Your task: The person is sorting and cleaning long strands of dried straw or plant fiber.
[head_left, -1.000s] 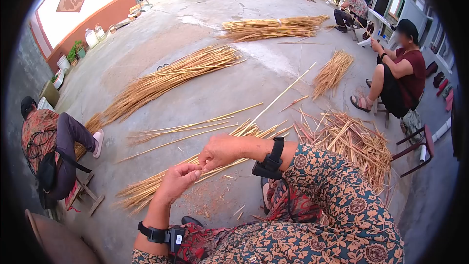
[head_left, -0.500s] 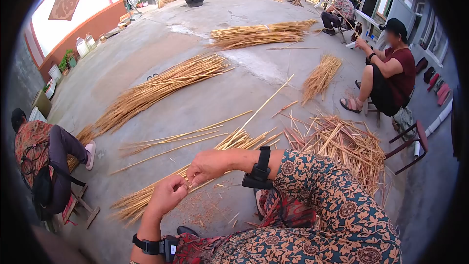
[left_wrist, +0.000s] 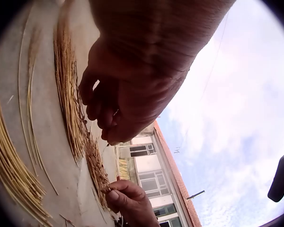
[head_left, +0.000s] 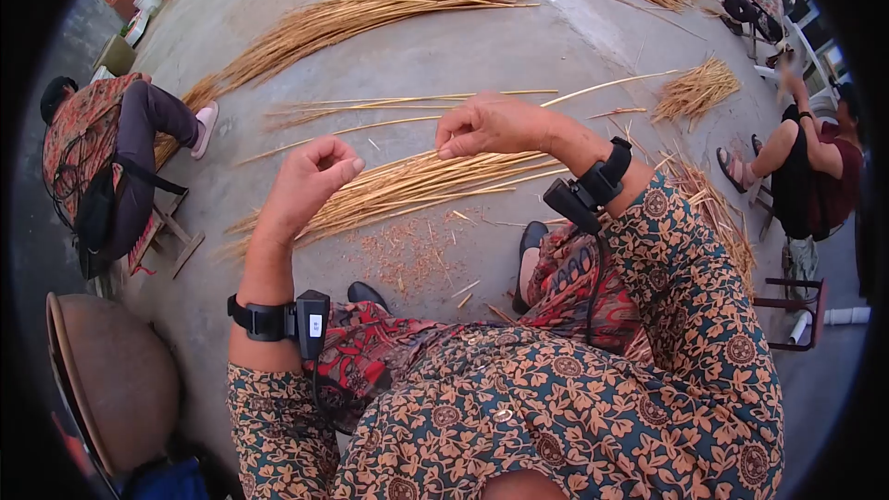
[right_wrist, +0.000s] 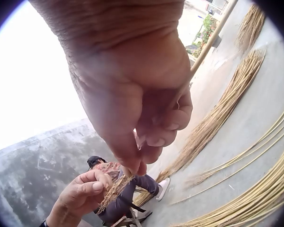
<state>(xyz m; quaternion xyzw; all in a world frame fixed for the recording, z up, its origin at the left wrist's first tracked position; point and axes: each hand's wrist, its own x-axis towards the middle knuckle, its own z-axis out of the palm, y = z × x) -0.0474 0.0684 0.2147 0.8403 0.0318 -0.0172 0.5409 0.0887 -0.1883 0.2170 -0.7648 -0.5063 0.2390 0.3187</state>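
My right hand (head_left: 491,125) grips a pale stalk (head_left: 611,83) that runs from behind the fingers toward the upper right. In the right wrist view the stalk (right_wrist: 209,47) comes out of the curled fingers. My left hand (head_left: 315,176) is raised to the left, apart from the right hand, fingers loosely bent and thumb pointing right; nothing shows clearly in it. Beneath both hands a bundle of stalks (head_left: 407,187) lies on the ground. The left wrist view shows the left hand (left_wrist: 128,90) from close up, its fingertips partly shaded.
Loose stalks (head_left: 370,104) and a long bundle (head_left: 370,14) lie beyond. Scraps litter the ground near my feet. A seated person (head_left: 102,157) is at the left, another (head_left: 824,157) at the right beside a debris pile (head_left: 708,208). A large round vessel (head_left: 120,380) stands lower left.
The view has tilted down toward my lap. My hands, close together before, have moved apart, the right one going rightward with the stalk.
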